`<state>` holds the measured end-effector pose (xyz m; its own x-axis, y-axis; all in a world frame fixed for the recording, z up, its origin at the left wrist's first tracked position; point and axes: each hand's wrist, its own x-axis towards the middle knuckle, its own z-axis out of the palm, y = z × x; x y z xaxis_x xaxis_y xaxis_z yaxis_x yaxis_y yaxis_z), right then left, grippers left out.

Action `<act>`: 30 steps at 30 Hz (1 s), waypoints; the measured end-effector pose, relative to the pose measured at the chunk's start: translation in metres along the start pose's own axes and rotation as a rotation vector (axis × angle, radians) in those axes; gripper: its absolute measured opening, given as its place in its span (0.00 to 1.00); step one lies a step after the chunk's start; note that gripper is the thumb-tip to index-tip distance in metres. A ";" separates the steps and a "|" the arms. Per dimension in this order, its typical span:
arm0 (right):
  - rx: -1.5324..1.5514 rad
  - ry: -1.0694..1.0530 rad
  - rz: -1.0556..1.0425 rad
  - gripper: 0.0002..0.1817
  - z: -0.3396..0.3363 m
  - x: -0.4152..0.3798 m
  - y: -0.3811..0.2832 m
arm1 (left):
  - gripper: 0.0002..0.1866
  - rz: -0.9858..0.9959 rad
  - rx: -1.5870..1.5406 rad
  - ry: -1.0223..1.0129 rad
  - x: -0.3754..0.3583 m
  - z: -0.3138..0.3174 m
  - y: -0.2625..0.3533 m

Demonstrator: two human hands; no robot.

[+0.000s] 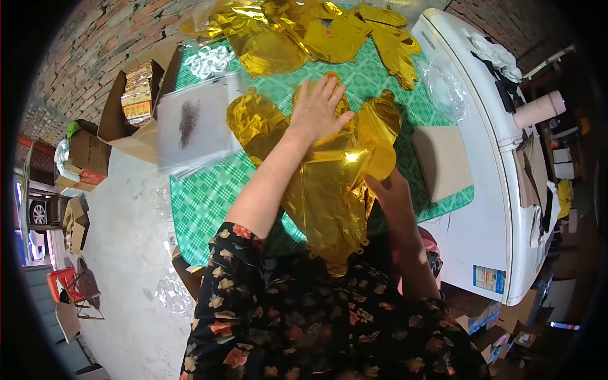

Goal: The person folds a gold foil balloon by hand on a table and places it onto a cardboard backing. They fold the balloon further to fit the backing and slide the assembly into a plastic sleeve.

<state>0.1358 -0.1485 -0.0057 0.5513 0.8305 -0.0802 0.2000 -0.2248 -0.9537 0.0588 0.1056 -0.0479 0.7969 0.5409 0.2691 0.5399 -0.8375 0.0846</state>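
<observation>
A flat, uninflated gold foil balloon (329, 196) lies across the near part of the table, its lower end hanging over the front edge against my clothing. My left hand (316, 114) rests palm down on its upper part, fingers stretched out. At the balloon's right side, my right hand (394, 190) grips a rounded foil flap, the thumb showing and the other fingers mostly hidden beneath. Further back on the table lie more gold foil balloons (266, 44) in a loose heap.
A green checked tablecloth (199, 218) covers the table. On it are clear plastic bags (215, 123), white rings (209, 61), a cardboard sheet (440, 161) and crumpled clear plastic (443, 88). An open carton (111, 130) stands left; a white freezer (484, 190) stands right.
</observation>
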 end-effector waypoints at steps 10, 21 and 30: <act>-0.756 0.388 -0.645 0.26 -0.005 0.009 -0.002 | 0.42 0.010 -0.010 0.024 0.000 0.005 -0.001; -0.885 -0.278 -0.881 0.37 0.028 0.008 -0.014 | 0.41 0.026 -0.042 0.090 -0.001 0.006 -0.001; -0.692 -0.456 -0.835 0.16 -0.009 -0.080 0.012 | 0.42 0.013 -0.022 0.025 0.001 0.003 -0.001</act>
<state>0.1012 -0.2219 -0.0079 -0.2716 0.9253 0.2646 0.8368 0.3629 -0.4100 0.0598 0.1067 -0.0505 0.7967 0.5279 0.2941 0.5231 -0.8462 0.1020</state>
